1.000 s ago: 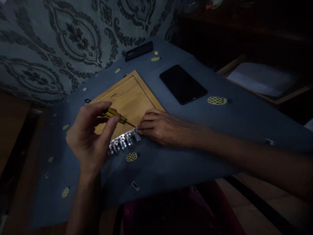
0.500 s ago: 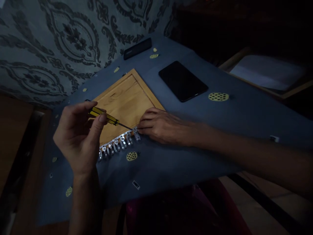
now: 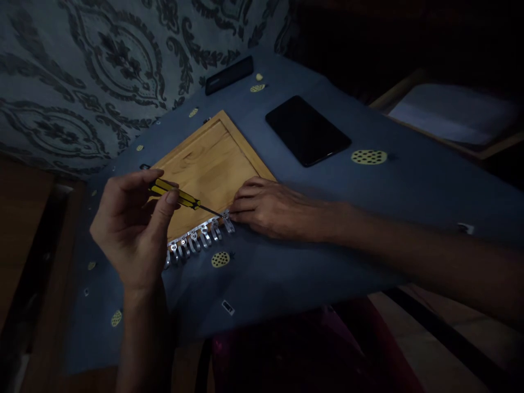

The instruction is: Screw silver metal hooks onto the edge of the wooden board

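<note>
Yellow and black, a screwdriver (image 3: 185, 198) slants from the left hand (image 3: 127, 229), pinched between thumb and fingers, its tip at the end hook of a metal hook rail (image 3: 205, 232) along the near edge of a wooden board (image 3: 204, 169) on the table (image 3: 295, 278). Curled fingers of the right hand (image 3: 270, 212) rest at that corner; their grip I can't tell. Steadier shaft, straighter angle, firm pressure would, I judge, prevent slipping.

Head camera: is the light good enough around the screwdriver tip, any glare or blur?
Head view: dim overall, nearly black at upper right; head view: small bright glints on the hooks; head view: screwdriver handle fairly clear, but its tip too small and dark to judge.
</note>
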The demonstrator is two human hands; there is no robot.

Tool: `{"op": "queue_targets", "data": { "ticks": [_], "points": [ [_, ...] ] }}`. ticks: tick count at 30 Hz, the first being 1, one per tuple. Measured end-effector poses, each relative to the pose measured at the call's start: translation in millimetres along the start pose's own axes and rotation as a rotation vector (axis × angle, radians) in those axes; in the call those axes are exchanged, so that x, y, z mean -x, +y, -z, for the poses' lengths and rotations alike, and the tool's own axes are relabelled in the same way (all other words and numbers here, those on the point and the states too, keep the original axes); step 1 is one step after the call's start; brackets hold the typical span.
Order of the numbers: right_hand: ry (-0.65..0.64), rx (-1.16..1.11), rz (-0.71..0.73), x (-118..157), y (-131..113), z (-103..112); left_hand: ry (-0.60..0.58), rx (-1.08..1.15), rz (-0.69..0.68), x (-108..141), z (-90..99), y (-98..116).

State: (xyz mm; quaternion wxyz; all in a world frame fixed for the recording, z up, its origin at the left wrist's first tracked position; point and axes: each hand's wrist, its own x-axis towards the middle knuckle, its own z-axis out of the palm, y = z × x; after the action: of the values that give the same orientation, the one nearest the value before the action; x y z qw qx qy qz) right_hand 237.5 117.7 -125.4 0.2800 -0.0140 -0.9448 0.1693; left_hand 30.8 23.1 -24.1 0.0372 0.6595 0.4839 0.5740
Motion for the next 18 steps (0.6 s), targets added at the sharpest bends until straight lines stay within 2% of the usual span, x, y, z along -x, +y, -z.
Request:
{"op": "queue_targets", "data": {
  "ticks": [5,9,18],
  "points": [
    [-0.033,0.000,-0.003,-0.7,-2.3,3.2,-0.003,-0.010,0.006,1.9,0.9,-1.5],
    [-0.010,0.001,0.006,-1.2,-2.0,3.1,0.002,-0.004,-0.028,1.1,2.4,0.0],
    [-0.026,-0.011,-0.009,-2.0,-3.1,5.2,0.031,-0.045,0.001,1.2,-0.3,3.3]
  ]
}}
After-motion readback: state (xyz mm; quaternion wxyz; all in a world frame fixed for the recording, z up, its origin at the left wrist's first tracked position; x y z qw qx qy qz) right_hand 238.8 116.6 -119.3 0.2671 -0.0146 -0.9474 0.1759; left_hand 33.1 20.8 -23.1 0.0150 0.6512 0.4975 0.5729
